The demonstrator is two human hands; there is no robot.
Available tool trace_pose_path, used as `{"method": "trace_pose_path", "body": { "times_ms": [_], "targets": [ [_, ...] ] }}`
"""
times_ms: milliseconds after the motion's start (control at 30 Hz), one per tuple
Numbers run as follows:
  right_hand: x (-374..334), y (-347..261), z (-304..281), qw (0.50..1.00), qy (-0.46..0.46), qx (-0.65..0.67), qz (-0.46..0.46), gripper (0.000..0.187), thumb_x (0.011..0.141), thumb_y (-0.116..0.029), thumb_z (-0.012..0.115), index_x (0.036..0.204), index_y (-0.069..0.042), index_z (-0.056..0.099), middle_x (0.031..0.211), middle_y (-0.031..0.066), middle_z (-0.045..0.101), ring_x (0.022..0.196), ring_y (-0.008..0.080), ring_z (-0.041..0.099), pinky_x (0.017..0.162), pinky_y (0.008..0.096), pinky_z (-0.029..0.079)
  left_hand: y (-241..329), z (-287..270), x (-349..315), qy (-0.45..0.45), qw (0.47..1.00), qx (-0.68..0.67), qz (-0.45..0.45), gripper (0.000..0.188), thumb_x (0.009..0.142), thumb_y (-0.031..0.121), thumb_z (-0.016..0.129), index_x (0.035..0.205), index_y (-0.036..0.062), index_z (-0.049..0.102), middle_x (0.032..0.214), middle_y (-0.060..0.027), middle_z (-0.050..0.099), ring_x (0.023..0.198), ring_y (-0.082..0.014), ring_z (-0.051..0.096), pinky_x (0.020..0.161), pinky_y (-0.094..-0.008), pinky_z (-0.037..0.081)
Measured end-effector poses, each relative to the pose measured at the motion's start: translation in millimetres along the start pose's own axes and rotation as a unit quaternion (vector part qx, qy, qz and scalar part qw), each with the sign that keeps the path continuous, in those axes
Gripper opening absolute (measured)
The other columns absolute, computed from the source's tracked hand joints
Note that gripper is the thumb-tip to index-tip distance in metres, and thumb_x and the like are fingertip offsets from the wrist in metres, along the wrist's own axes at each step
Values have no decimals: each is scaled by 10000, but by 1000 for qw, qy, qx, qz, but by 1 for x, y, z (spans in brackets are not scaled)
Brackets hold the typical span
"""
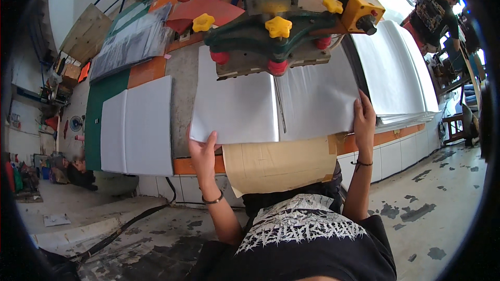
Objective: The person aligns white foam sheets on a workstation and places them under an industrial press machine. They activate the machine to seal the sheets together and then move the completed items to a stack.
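Observation:
A large glossy, whitish sheet [234, 104] lies under the press head [273, 36], with a dark, narrow strip or gap running down its middle. My left hand [204, 148] pinches its near left corner, thumb on top. At the right edge, my right hand [365, 117] grips the same sheet between thumb and fingers. The far part of the sheet is hidden by the press head, which carries yellow star-shaped knobs and red round pads. Below the sheet's near edge, a tan board [281, 164] juts toward my body.
A thick stack of white sheets [398, 73] stands to the right. On the left lie a folded white sheet pile [148, 130] and a stack of grey, film-like sheets [133, 41]. A yellow control box [359, 13] hangs beside the press. Another person [435, 10] stands at the far right.

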State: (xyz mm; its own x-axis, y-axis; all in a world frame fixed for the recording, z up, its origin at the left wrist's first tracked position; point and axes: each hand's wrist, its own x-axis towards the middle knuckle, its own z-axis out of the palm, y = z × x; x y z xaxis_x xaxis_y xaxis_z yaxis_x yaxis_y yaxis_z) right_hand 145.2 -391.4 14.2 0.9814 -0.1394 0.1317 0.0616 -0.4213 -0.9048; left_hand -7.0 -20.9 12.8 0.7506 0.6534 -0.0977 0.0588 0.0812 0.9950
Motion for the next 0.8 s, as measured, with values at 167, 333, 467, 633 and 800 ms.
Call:
{"method": "trace_pose_path", "body": {
  "times_ms": [167, 333, 467, 633, 800],
  "targets": [
    [0, -34, -5, 984, -58, 144, 91, 547, 999, -277, 581, 1446, 9, 448, 1239, 144, 627, 1005, 148, 621, 734, 259, 529, -3, -3, 20, -41, 998, 17, 38, 631, 917, -2, 637, 1461, 8, 318, 1233, -165, 571, 1025, -229, 650, 768, -359, 643],
    [-3, -23, -7, 985, -107, 122, 55, 673, 904, -248, 712, 1459, -11, 413, 1249, 119, 606, 783, 72, 591, 489, 191, 459, -2, 1, 16, 3, 1000, -27, 11, 693, 895, -21, 657, 1486, 28, 299, 1251, -177, 559, 1006, -241, 653, 759, -375, 649],
    [13, -36, 9, 991, -90, 89, 52, 641, 892, -192, 728, 1432, -7, 437, 1239, 119, 604, 766, 83, 576, 534, 224, 475, -6, 4, 15, 44, 999, -3, 21, 734, 876, 5, 696, 1497, 46, 308, 1248, -163, 568, 978, -229, 647, 727, -344, 627],
    [19, 0, 19, 999, -24, 27, -23, 625, 908, -194, 714, 1428, 16, 439, 1304, 196, 594, 1068, 214, 618, 842, 308, 523, 0, 2, 9, 198, 930, 295, 96, 717, 833, 57, 765, 1462, 113, 425, 1246, -147, 578, 1045, -245, 600, 823, -393, 549],
    [9, 15, 28, 993, -8, -104, -63, 577, 917, -195, 689, 1395, 52, 482, 1393, 244, 548, 1313, 334, 519, 1092, 410, 399, 8, 13, -1, -112, 875, 374, 288, 485, 727, 166, 851, 1175, 75, 688, 1242, -104, 616, 1196, -308, 529, 1027, -454, 419]
  ]
}}
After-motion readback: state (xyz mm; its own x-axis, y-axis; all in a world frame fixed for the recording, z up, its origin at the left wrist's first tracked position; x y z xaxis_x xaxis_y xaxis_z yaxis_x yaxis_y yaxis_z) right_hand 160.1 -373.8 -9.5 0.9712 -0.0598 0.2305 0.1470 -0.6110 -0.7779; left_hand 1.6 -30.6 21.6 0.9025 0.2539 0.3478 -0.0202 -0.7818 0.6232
